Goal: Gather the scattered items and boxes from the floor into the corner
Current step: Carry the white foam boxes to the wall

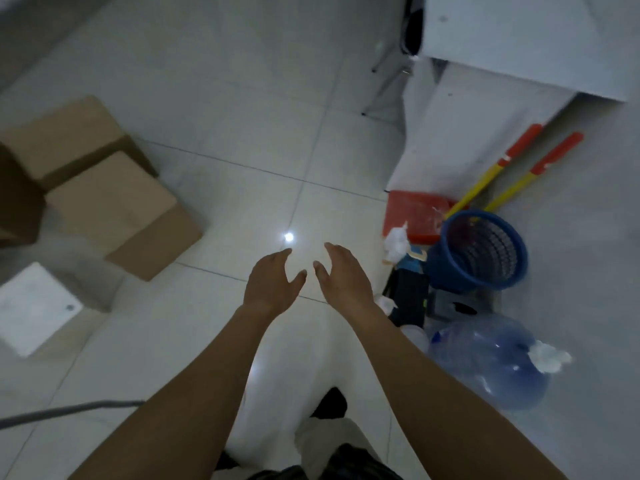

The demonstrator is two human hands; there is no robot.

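Over bare floor tile, mid-view, item 1: left hand and right hand, held out side by side, palms turned toward one another, fingers loosely spread, thumbs close but apart, nothing in either.

Item 2, well to the left on the floor: nearer cardboard box, closed, long axis running from upper left down to lower right, its low corner pointing at the open tile ahead of the hands. Second cardboard box just behind it; touching or not, I cannot tell. White flat box lies below them, one corner toward me.

Item 3, right side against the wall, the gathered lot: blue basket upright, mouth open; red dustpan beside it; two broom handles leaning up and rightward from behind the basket; water jug nearest me. Small things between are too blurred to name.

Item 4: grey cable across the lower left floor.

Step, as I judge it: between carries, hands free, the boxes on the left not yet brought over. Next move, I reckon: turn left, take the nearer cardboard box with a hand on each long side, as it looks too broad for one hand, and bring it across beside the jug without knocking the leaning handles
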